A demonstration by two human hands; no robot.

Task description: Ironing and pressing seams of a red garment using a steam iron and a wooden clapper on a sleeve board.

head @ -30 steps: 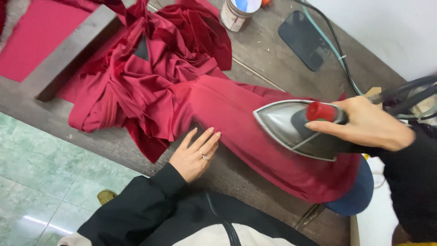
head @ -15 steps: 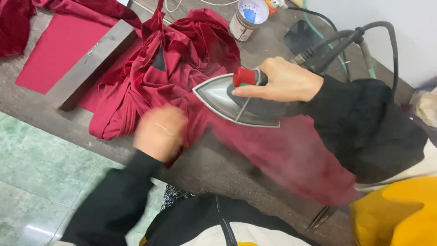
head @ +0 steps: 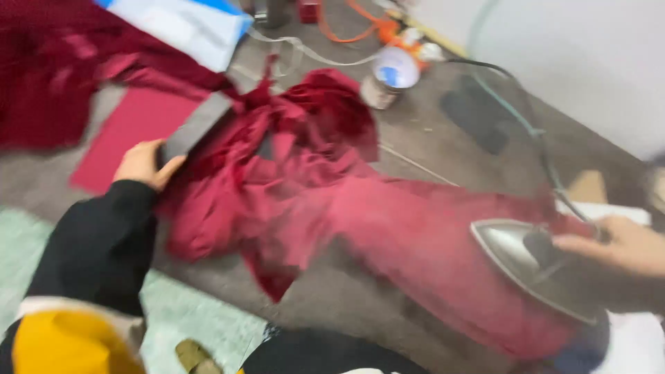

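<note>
Left hand: the left hand (head: pixel 143 163) is gripping the end of a dark flat bar (head: pixel 196 128) at the garment's edge.
Right hand: the right hand (head: pixel 618 244) is closing around the handle of a steam iron (head: pixel 537 270).
Surface: a worn grey bench (head: pixel 332 305) is carrying everything; a pale wall is rising behind it.
Garment: a crimson garment (head: pixel 388 228) is lying rumpled at the left, flatter beneath the iron.

Soft, even light fills the scene, with no hard shadows and no glare. Motion blur smears the whole frame: the red cloth (head: pixel 388 228) between the hands loses its folds, and the iron (head: pixel 533 266) under the right hand (head: pixel 616 246) looks streaked and unsharp.
</note>
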